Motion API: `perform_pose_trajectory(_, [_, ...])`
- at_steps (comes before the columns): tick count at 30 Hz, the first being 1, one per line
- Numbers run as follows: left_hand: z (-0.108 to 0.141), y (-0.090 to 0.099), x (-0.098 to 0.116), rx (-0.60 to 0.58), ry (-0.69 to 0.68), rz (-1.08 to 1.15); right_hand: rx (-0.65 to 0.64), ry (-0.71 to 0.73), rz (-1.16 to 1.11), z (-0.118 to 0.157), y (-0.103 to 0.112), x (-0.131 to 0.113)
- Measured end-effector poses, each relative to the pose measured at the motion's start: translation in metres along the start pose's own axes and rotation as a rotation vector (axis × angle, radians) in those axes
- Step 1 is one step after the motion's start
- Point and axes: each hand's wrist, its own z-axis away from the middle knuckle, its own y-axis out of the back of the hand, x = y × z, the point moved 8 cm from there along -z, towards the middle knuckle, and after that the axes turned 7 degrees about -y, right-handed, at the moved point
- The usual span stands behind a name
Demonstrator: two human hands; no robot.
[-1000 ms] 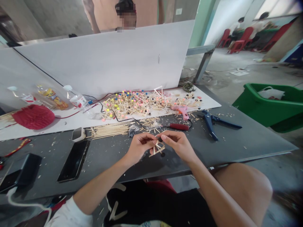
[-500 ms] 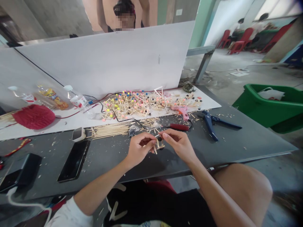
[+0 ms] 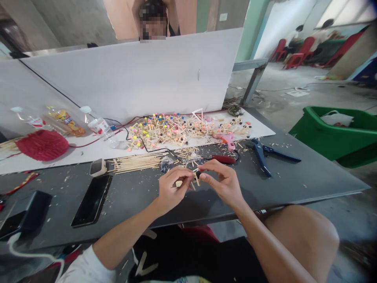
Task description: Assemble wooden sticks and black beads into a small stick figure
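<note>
A small wooden-stick figure with a black ball at its top is between my two hands above the near part of the dark table. My left hand pinches its sticks from the left with thumb and forefinger. On the right side, the thumb and forefinger of my right hand close on the figure by the black ball. My fingers hide part of the figure. Just beyond my hands lie a bundle of thin sticks, a crumpled plastic wrapper and a red-handled tool.
Behind is a pile of stick pieces with coloured balls. A pink glue gun and blue cutters lie to the right, a phone to the left. Bottles stand at back left. A green bin is beyond the table's right edge.
The stick figure has turned between my fingers and shows less of its frame. My right thumb and forefinger have shifted onto the black ball. The other things on the table stay put.
</note>
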Motion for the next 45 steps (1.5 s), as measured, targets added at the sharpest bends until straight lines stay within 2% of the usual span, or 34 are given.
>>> perform_pose_trajectory(4, [0.0, 0.0, 0.0, 0.006, 0.018, 0.032, -0.007, -0.001, -0.03, 0.0, -0.001, 0.0])
perform_pose_trajectory(6, [-0.001, -0.002, -0.004, 0.002, 0.082, 0.115, -0.009, -0.024, -0.059, 0.0, 0.0, 0.002])
perform_pose_trajectory(13, [0.004, -0.028, -0.042, -0.076, 0.594, 0.708, -0.069, -0.073, -0.157, -0.002, 0.002, 0.007])
perform_pose_trajectory(19, [0.013, -0.04, -0.048, -0.138, 0.777, 0.893, -0.163, -0.089, -0.199, -0.003, -0.005, 0.008])
perform_pose_trajectory(31, [0.015, -0.041, -0.048, -0.147, 0.81, 0.892, -0.181, -0.168, -0.3, -0.003, -0.008, 0.017])
perform_pose_trajectory(41, [0.015, -0.042, -0.053, -0.128, 0.797, 0.902, -0.152, -0.214, -0.211, -0.004, -0.009, 0.021])
perform_pose_trajectory(45, [0.016, -0.043, -0.053, -0.144, 0.833, 0.872, -0.163, -0.219, -0.179, -0.004, -0.01, 0.025])
